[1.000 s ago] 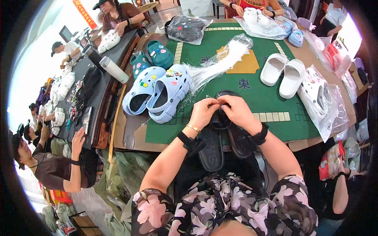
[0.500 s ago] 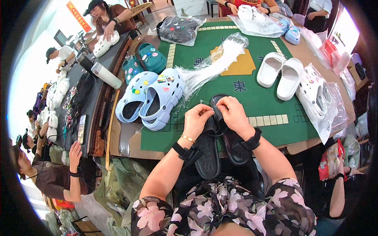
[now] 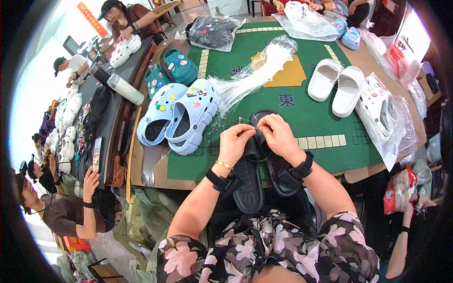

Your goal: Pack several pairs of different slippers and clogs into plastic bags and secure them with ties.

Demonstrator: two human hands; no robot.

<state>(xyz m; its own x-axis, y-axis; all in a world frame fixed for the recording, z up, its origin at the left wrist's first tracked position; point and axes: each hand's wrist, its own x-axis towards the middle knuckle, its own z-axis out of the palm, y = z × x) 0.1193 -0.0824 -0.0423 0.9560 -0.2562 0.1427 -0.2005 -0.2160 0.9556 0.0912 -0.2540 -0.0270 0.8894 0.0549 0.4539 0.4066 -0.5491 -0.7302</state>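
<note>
Pinching a thin clear strand between left hand (image 3: 234,141) and right hand (image 3: 278,137), both grips clenched right over the black clogs (image 3: 257,174), which run lengthwise toward me off the worktop (image 3: 325,122) edge.

both hands (image 3: 257,139) on black sandals (image 3: 257,174)

green felt table (image 3: 330,141) w/ wood rim | dark side table (image 3: 111,118) left | bright daylight upper left
</note>
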